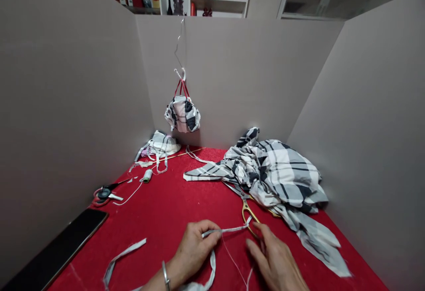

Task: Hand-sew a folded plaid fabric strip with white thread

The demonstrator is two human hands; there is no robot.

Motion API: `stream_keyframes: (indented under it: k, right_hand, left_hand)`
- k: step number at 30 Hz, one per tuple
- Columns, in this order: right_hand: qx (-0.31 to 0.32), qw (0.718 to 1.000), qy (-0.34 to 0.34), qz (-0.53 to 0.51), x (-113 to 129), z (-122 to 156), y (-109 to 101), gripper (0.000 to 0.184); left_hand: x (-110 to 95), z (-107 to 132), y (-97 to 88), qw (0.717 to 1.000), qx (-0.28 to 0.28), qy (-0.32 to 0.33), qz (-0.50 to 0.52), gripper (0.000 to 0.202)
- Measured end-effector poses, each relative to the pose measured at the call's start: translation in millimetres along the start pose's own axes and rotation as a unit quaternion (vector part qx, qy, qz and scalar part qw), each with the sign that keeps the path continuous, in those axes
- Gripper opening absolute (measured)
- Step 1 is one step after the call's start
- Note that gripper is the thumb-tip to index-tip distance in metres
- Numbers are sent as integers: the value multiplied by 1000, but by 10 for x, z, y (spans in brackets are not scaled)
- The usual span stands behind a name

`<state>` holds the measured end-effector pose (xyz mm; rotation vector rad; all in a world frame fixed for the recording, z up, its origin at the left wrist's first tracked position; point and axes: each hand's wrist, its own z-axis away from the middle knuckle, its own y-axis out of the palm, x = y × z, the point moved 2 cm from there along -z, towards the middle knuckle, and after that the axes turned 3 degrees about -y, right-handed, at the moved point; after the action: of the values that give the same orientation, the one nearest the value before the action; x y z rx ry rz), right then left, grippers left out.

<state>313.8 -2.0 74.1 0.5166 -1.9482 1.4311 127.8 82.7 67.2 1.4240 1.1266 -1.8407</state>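
My left hand (pixel 198 244), a metal bangle at its wrist, pinches a narrow grey-white fabric strip (pixel 232 229) between thumb and fingertips. The strip's short end reaches right over a gold handle of the scissors (pixel 246 207); its long part hangs below the hand and loops left. A thin white thread (pixel 232 258) drops from near the left fingertips toward the bottom edge. Beside the strip's end, my right hand (pixel 274 255) has thumb and index finger apart, the index close to the scissors handle. Its other fingers are partly hidden.
Crumpled plaid cloth (pixel 285 171) lies at right, partly over the scissors' blades. Left are a phone (pixel 63 246), red-black scissors (pixel 103 193), a thread spool (pixel 147 176) and cloth scraps (pixel 161 144). A plaid bundle (pixel 182 114) hangs at the back; grey panels (pixel 232 78) enclose the red table (pixel 172 202).
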Motion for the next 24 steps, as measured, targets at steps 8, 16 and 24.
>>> stream_keyframes:
  k: [8, 16, 24]
  right_hand:
    - [111, 962, -39, -248, 344, 17, 360, 38]
    - [72, 974, -118, -180, 148, 66, 516, 26]
    - [48, 975, -129, -173, 163, 137, 529, 26]
  left_hand:
    - [-18, 19, -23, 1000, 4, 10, 25, 24]
    - [-20, -12, -60, 999, 19, 2, 31, 24]
    - [-27, -14, -65, 999, 27, -16, 34, 25]
